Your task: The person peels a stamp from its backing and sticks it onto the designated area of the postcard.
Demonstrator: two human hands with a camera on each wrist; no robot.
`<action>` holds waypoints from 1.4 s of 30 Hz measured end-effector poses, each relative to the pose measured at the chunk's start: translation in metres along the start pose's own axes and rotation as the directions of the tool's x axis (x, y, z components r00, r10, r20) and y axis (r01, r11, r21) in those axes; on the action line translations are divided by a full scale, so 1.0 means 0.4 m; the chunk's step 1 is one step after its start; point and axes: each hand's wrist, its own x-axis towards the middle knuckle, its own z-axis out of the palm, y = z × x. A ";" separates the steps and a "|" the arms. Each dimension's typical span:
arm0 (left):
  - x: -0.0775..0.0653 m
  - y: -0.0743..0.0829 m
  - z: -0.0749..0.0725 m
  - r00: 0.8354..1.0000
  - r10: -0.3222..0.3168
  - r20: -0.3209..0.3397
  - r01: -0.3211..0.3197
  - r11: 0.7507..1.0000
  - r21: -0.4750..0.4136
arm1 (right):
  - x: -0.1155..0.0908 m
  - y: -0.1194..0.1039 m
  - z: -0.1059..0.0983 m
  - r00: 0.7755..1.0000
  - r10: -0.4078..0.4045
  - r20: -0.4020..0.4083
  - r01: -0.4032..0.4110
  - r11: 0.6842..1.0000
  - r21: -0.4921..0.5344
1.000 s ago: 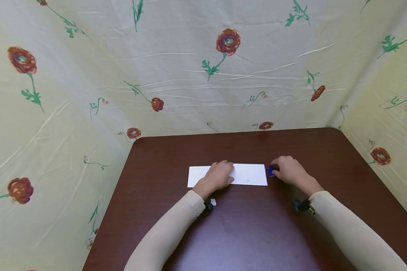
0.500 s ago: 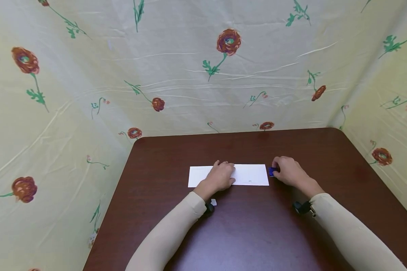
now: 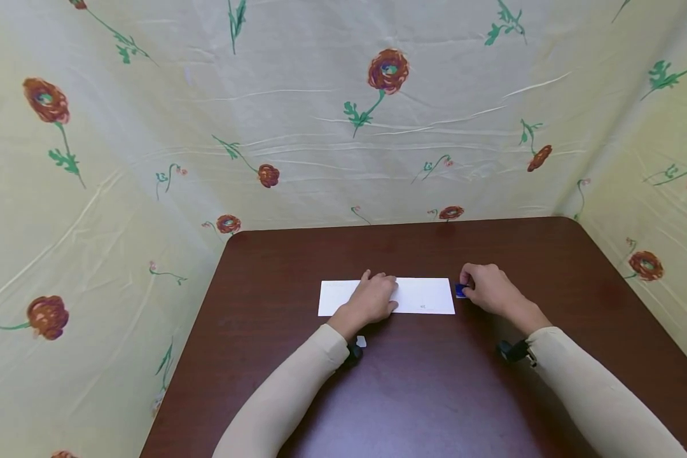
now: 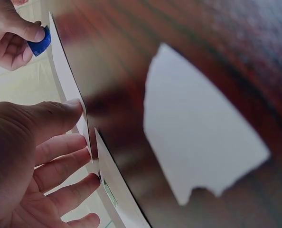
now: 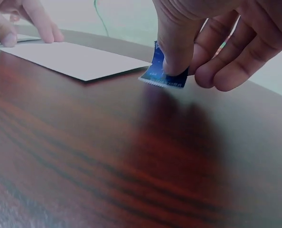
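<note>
White paper pieces (image 3: pixel 426 296) lie flat across the table, looking like one strip in the head view. From the left wrist view they are two pieces, the left one (image 4: pixel 117 194) bearing a green mark. My left hand (image 3: pixel 369 298) rests on them, fingers spread and thumb at the near edge. Just off the paper's right end, my right hand (image 3: pixel 492 289) pinches a small blue sachet (image 5: pixel 155 71) with a serrated edge between thumb and fingers. The sachet is held low over the table; the fingers hide part of it.
A torn white paper scrap (image 4: pixel 198 128) lies below my left wrist. The brown table (image 3: pixel 412 394) has rounded far corners. Flower-patterned sheeting (image 3: pixel 309 114) hangs behind it and along both sides. A dark band (image 3: pixel 512 351) sits on my right wrist.
My right hand and the blue sachet appear slightly further right, though the whole head view has shifted a little that way. The left hand stays on the paper.
</note>
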 end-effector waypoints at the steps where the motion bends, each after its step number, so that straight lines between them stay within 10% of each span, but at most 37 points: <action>1: 0.000 0.000 -0.001 1.000 0.001 -0.001 -0.001 1.000 0.001 | 0.000 0.000 -0.003 1.000 -0.002 0.008 0.002 1.000 0.005; 23: -0.002 0.004 0.006 1.000 -0.020 -0.011 0.020 1.000 -0.020 | -0.023 -0.120 -0.075 0.988 -0.151 -0.015 0.152 0.988 0.026; 42: -0.011 0.007 0.008 0.999 -0.023 -0.037 0.021 0.999 -0.035 | -0.059 -0.211 -0.031 0.957 -0.288 -0.025 0.289 0.956 0.039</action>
